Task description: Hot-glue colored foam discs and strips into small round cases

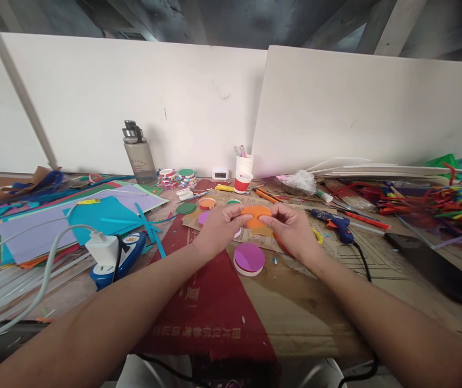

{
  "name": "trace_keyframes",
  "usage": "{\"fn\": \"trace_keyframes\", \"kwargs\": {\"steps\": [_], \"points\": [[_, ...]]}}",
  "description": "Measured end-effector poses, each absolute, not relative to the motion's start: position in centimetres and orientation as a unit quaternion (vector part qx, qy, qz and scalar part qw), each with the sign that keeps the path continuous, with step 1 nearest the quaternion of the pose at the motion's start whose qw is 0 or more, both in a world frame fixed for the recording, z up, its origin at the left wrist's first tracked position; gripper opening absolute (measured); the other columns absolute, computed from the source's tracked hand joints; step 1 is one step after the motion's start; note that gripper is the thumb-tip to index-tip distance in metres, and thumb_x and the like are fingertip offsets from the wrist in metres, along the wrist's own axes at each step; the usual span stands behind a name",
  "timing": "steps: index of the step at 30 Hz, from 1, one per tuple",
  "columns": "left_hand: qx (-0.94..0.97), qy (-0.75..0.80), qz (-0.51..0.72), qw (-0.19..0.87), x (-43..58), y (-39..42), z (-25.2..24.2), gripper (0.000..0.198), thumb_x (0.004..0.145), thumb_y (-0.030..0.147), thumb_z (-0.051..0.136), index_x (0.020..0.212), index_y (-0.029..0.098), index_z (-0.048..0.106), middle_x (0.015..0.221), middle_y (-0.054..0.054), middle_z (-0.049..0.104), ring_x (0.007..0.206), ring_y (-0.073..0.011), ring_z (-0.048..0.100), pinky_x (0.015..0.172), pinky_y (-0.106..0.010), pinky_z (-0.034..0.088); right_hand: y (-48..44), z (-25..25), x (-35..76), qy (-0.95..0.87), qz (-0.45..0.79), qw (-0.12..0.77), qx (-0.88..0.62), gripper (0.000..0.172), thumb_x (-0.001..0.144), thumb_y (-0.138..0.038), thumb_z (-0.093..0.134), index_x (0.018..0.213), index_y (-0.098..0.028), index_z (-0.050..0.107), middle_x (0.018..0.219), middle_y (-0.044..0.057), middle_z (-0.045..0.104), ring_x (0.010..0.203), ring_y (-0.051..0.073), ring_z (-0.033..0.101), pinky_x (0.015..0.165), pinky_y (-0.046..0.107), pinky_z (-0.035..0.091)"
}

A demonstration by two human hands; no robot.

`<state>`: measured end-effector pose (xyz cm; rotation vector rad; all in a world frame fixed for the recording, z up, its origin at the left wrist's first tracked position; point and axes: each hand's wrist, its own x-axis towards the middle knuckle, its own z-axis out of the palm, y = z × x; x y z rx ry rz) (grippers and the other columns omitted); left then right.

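Both my hands hold an orange paper disc above the table. My left hand pinches its left edge with closed fingers, and my right hand pinches its right edge the same way. Just below the hands lies a pink disc on a white ring. A red paper sheet with printed characters lies under my left forearm. Behind the hands lie a green disc and a small orange-topped disc.
Coloured paper sheets and a white plug on a blue holder lie at left. A grey water bottle, paper cups and tape rolls stand at the back. A blue glue gun, pipe cleaners and a dark tablet lie at right.
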<state>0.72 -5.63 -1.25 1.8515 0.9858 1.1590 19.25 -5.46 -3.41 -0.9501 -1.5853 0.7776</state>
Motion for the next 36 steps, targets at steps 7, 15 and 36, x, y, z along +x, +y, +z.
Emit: {"fn": "trace_keyframes", "kwargs": {"steps": [7, 15, 36], "points": [[0.635, 0.381, 0.443, 0.505, 1.2, -5.2, -1.3, 0.038, 0.063, 0.045, 0.081, 0.079, 0.012, 0.069, 0.079, -0.005, 0.072, 0.067, -0.0140, 0.062, 0.066, -0.027, 0.052, -5.6, -3.3, 18.7, -0.638, 0.415, 0.515, -0.394, 0.033, 0.070, -0.047, 0.073, 0.066, -0.019, 0.057, 0.064, -0.003, 0.052, 0.061, 0.012, 0.042, 0.058, 0.026, 0.034], [0.653, 0.371, 0.416, 0.513, 0.9, -5.1, -0.5, 0.033, 0.067, 0.043, 0.080, 0.077, 0.013, 0.070, 0.074, -0.004, 0.071, 0.063, -0.0141, 0.063, 0.067, -0.029, 0.054, -5.8, -2.9, 18.7, -0.644, 0.339, 0.542, -0.420, 0.040, 0.069, -0.054, 0.072, 0.060, -0.020, 0.054, 0.059, -0.003, 0.049, 0.058, 0.011, 0.040, 0.057, 0.027, 0.035], [0.644, 0.416, 0.344, 0.542, 0.8, -4.7, -0.7, 0.034, 0.071, 0.044, 0.079, 0.077, 0.013, 0.066, 0.062, -0.003, 0.072, 0.059, -0.0154, 0.071, 0.056, -0.022, 0.054, -4.7, -3.9, 18.8, -0.612, 0.380, 0.539, -0.436, 0.041, 0.070, -0.057, 0.072, 0.064, -0.018, 0.060, 0.053, -0.004, 0.048, 0.049, 0.009, 0.037, 0.048, 0.026, 0.029]]}}
